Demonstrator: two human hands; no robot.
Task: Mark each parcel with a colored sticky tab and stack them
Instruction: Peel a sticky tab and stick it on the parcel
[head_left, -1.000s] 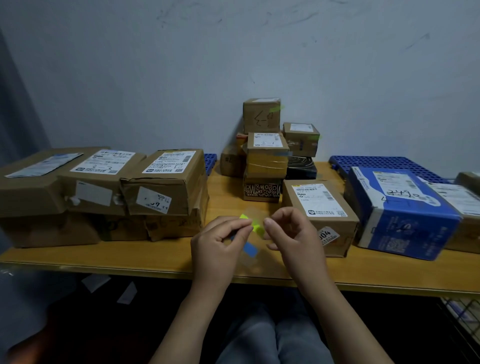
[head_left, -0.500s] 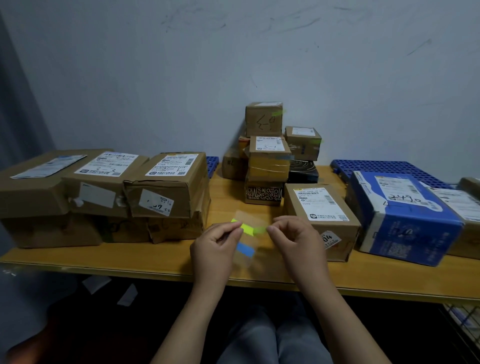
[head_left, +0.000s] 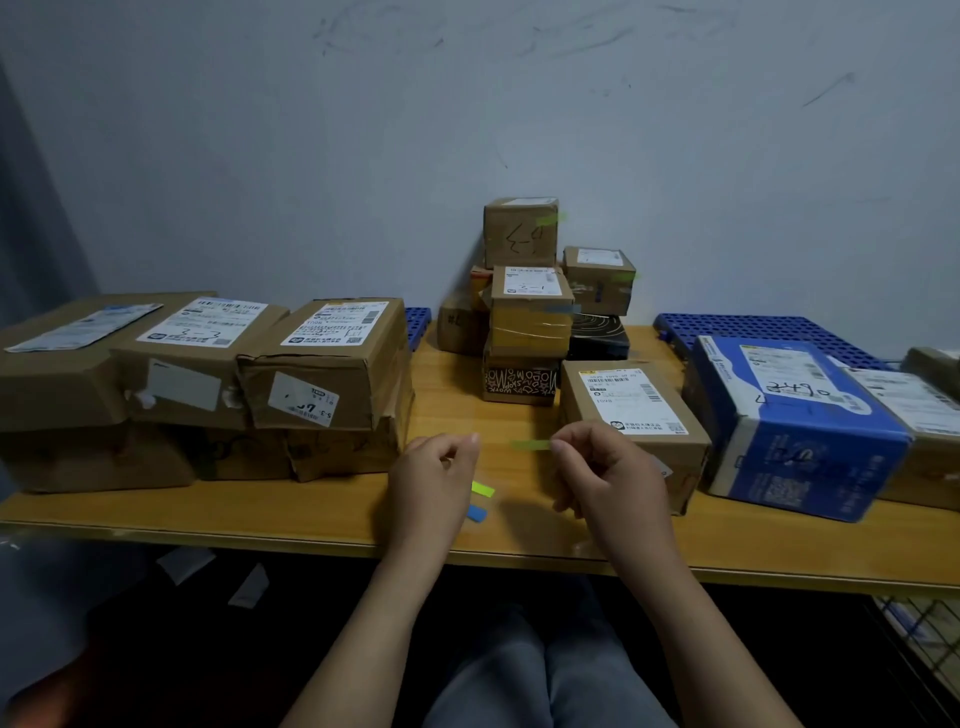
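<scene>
The right hand (head_left: 610, 480) pinches one green tab (head_left: 531, 445) between thumb and forefinger, its other fingers curled under. The tab's long axis runs level, left to right, and its free end points at the left hand (head_left: 431, 480). That hand is curled too and, as far as can be seen, holds the tab sheet. Of the sheet only two colours peek out below the knuckles: a yellow tab (head_left: 483, 489) and a blue tab (head_left: 476, 513).

The nearest unmarked target looks to be the brown parcel (head_left: 634, 410), just behind the right hand and slightly to its right. Its labelled top faces up and its long side runs away from the person. The right hand is plainly the nearer one, so the tab likely needs only a short carry forward and rightward.

Further out on the table (head_left: 447, 405):
- The stack (head_left: 527, 312) stands against the wall, about eight small boxes (those at the back hide each other).
- Three tabs show on it, two green and one blue.
- Left of the hands, three large parcels (head_left: 322, 364) sit side by side on others beneath.
- To the right lies one blue parcel (head_left: 800, 441) with two brown ones beyond it, all well apart from the stack.
</scene>
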